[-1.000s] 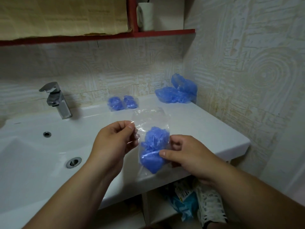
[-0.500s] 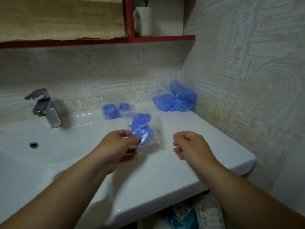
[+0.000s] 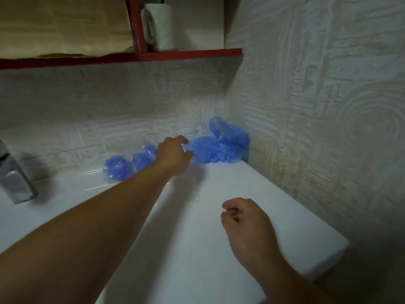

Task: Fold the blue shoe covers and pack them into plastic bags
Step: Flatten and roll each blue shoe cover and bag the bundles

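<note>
Left hand [image 3: 173, 155]: stretched to the back of the counter [image 3: 219, 249], fingers slightly apart; whether anything is held cannot be told.
Right hand [image 3: 243, 218]: held above the counter, fingers loosely curled, nothing gripped.
Bagged covers [image 3: 119, 170]: laid by the wall, beside the left hand.
Loose covers [image 3: 219, 148]: piled in the corner.

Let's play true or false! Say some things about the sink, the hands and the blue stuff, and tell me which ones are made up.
1. The loose blue shoe covers lie in the corner by the wall. True.
2. The right hand holds a bag. False: it holds nothing, and its fingers are loosely curled over the white counter.
3. A white roll stands on the red shelf. True.
4. The tap is on the right. False: the tap is at the far left.
5. The left hand is stretched out to the back, beside the bagged shoe covers. True.
</note>
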{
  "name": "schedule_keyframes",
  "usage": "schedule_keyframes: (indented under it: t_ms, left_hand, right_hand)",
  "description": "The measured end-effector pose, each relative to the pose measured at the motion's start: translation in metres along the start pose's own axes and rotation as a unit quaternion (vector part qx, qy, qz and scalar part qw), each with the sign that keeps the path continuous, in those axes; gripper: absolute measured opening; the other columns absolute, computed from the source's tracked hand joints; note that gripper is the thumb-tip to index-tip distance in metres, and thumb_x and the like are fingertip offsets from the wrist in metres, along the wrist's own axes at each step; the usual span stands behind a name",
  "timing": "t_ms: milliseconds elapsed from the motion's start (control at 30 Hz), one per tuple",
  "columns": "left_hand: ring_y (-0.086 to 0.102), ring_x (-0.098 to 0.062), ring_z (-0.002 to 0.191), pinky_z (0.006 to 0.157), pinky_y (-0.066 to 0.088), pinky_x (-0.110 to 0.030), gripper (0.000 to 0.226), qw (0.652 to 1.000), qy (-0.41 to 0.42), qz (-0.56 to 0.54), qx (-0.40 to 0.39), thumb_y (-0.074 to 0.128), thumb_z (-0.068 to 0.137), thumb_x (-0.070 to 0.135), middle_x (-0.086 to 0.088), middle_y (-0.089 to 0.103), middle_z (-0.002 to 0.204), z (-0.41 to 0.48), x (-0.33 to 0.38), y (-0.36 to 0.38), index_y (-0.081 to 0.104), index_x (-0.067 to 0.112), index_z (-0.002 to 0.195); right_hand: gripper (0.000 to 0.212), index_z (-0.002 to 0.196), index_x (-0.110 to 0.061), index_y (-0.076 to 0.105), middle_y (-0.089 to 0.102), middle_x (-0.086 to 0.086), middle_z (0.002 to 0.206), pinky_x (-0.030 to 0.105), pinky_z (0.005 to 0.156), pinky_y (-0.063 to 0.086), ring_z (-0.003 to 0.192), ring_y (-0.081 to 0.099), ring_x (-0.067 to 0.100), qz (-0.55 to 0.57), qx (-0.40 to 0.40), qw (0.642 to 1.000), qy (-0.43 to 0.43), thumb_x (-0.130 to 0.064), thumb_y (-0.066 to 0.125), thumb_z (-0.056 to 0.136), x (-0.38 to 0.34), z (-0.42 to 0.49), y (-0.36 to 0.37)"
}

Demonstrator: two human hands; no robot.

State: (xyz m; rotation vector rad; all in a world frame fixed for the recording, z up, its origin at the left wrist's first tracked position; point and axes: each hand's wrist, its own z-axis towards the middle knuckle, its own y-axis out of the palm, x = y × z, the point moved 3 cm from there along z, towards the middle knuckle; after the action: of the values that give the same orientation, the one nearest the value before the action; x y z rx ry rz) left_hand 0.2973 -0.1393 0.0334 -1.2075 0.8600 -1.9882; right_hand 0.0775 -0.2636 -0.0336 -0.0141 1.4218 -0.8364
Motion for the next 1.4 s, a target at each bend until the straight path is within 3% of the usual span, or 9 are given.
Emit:
schedule_keyframes:
  t_ms: [100,267,533,700,900,1000,1200,1267,1400]
  left_hand:
    - [0.024,-0.028,0.147,0.117,0.017,-0.036,0.046,0.976,0.084,0.168,-0.109,0.049,0.099,0.034,-0.01,0.039,0.154,0.009,0.021,0.031,0.045,0.021,0.143]
    - [0.053,-0.033,0.122,0.103,0.046,-0.04,0.062,0.97,-0.023,0.159,-0.183,0.062,0.088,0.028,-0.013,0.048,0.138,0.02,0.017,0.049,0.036,0.011,0.142]
    - [0.051,-0.029,0.118,0.1,0.037,-0.038,0.031,0.982,0.118,0.112,0.093,0.06,0.085,0.014,-0.001,0.055,0.129,-0.042,0.042,-0.043,0.068,0.014,0.115]
    - [0.055,-0.014,0.112,0.097,0.033,-0.011,0.035,0.977,0.195,-0.048,0.071,0.069,0.085,0.008,0.005,0.052,0.121,-0.163,0.041,-0.09,0.068,0.011,0.119]
    - [0.043,-0.008,0.136,0.11,0.035,-0.02,0.064,0.943,0.327,-0.057,-0.036,0.064,0.079,0.009,0.007,0.038,0.147,-0.277,0.021,-0.077,0.047,0.016,0.14]
    - [0.04,-0.005,0.137,0.109,0.035,-0.018,0.07,0.928,0.363,-0.037,-0.067,0.067,0.079,0.017,0.012,0.035,0.151,-0.306,0.018,-0.073,0.043,0.025,0.144]
    - [0.064,-0.001,0.084,0.071,0.045,-0.01,0.014,0.946,0.085,-0.311,0.037,0.073,0.083,0.034,0.009,0.068,0.087,-0.314,0.03,-0.111,0.07,0.02,0.081]
    - [0.061,0.001,0.082,0.068,0.043,-0.009,0.012,0.946,0.0,-0.313,0.09,0.073,0.088,0.03,0.009,0.068,0.09,-0.309,0.032,-0.125,0.066,0.021,0.092]
    - [0.058,-0.009,0.119,0.104,0.044,-0.034,0.081,0.897,-0.111,-0.41,-0.122,0.06,0.068,0.069,0.009,0.062,0.131,-0.297,0.034,-0.125,0.053,0.027,0.136]
  right_hand:
    - [0.017,0.101,-0.03,0.066,0.058,-0.016,0.1,0.0,0.068,0.038,0.084,0.057,-0.002,-0.027,-0.005,0.999,-0.018,-0.018,0.063,0.09,0.001,0.0,0.002]
    - [0.019,0.097,-0.029,0.068,0.059,-0.013,0.097,0.002,0.072,0.04,0.083,0.058,0.0,-0.027,-0.009,0.999,-0.023,-0.015,0.062,0.086,0.003,0.002,0.002]
    - [0.017,0.097,-0.024,0.069,0.061,-0.012,0.097,0.016,0.078,0.046,0.086,0.059,0.005,-0.004,-0.013,1.0,-0.013,-0.014,0.062,0.085,0.0,-0.004,-0.005]
    - [0.014,0.08,-0.018,0.07,0.069,-0.003,0.082,0.031,0.077,0.054,0.077,0.064,0.016,0.069,-0.032,0.997,0.013,-0.027,0.063,0.088,-0.01,-0.017,-0.009]
    - [0.042,0.116,-0.013,0.066,0.073,0.014,0.109,0.049,0.087,0.056,0.097,0.071,0.032,0.484,-0.17,0.837,0.19,-0.045,0.061,0.09,-0.04,-0.054,-0.029]
    - [0.025,0.113,-0.009,0.069,0.077,0.008,0.096,0.039,0.08,0.058,0.088,0.074,0.023,0.388,-0.115,0.907,0.114,-0.012,0.066,0.089,-0.047,-0.072,-0.044]
    - [0.028,0.099,-0.006,0.075,0.075,0.017,0.099,0.047,0.096,0.05,0.102,0.069,0.034,0.348,-0.154,0.924,0.035,0.006,0.053,0.087,-0.052,-0.09,-0.065]
    - [0.031,0.102,-0.006,0.075,0.074,0.018,0.102,0.049,0.101,0.049,0.104,0.069,0.035,0.33,-0.219,0.917,0.036,0.005,0.054,0.082,-0.053,-0.099,-0.064]
    - [0.035,0.101,0.004,0.073,0.07,0.026,0.106,0.053,0.105,0.046,0.108,0.065,0.04,0.332,-0.296,0.894,0.055,0.016,0.048,0.081,-0.056,-0.112,-0.06]
